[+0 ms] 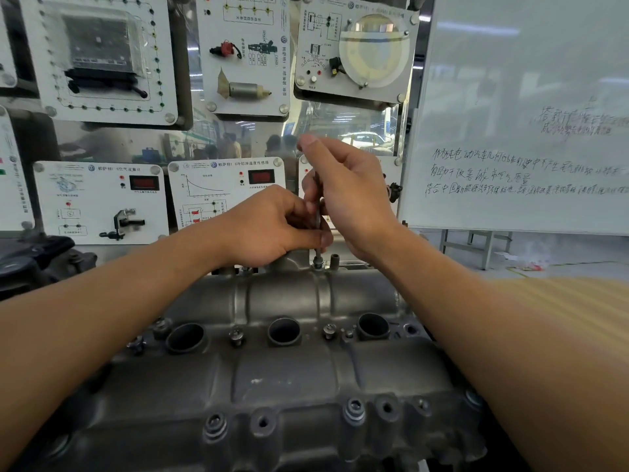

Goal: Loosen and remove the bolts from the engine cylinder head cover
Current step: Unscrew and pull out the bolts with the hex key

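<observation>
The grey metal cylinder head cover [282, 373] fills the lower middle of the view. A thin upright tool shaft [318, 219] stands on a bolt [318, 265] at the cover's far edge. My right hand [347, 195] grips the upper part of the shaft, thumb up. My left hand [272, 226] pinches the shaft lower down, just above the bolt. Several bolts sit in the cover: a middle row [236, 334] [329, 330] and a near row [215, 424] [355, 408]. The tool's top end is hidden inside my right hand.
Three round plug wells [284, 332] open along the cover's middle. Behind the engine stands a wall of white training panels [102, 199] with sensors. A whiteboard [524, 131] with handwriting stands at the right. A dark engine part [37, 257] lies at the left.
</observation>
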`<state>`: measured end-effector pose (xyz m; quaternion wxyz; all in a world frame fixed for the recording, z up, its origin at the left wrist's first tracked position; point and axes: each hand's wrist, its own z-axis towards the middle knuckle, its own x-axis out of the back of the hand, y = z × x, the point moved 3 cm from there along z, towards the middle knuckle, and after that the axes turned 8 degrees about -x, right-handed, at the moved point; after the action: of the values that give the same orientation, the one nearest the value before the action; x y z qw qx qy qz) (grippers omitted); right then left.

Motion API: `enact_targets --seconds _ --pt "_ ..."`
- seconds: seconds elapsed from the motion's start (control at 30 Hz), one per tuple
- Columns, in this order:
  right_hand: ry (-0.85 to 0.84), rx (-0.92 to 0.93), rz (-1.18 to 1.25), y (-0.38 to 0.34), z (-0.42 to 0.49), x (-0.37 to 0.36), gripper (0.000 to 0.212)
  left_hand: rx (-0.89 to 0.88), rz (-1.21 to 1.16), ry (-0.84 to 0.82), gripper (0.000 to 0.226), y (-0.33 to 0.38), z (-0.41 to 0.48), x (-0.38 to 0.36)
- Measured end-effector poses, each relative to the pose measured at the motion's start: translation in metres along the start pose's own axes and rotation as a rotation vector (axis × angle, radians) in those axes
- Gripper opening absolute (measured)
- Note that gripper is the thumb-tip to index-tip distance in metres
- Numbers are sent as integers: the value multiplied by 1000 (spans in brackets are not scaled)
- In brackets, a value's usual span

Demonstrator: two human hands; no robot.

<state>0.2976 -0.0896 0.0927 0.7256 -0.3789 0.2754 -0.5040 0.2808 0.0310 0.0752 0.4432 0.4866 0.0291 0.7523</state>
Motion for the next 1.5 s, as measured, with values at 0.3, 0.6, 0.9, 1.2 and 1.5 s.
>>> enact_targets --seconds 0.3,0.6,0.9,1.2,1.5 --pt "10 -32 -6 1 2 0 32 -17 -2 -19 11 -2 1 -2" --pt "-58 -161 195 -2 2 1 25 -8 5 -8 14 -4 2 -1" --pt "-81 -252 220 -2 2 2 37 -7 -6 -13 11 -3 2 -2" --pt "90 -8 74 -4 0 8 24 3 0 -13 6 -2 2 -1" --pt "50 -31 136 -3 -1 5 32 16 -62 19 19 -1 -2 1"
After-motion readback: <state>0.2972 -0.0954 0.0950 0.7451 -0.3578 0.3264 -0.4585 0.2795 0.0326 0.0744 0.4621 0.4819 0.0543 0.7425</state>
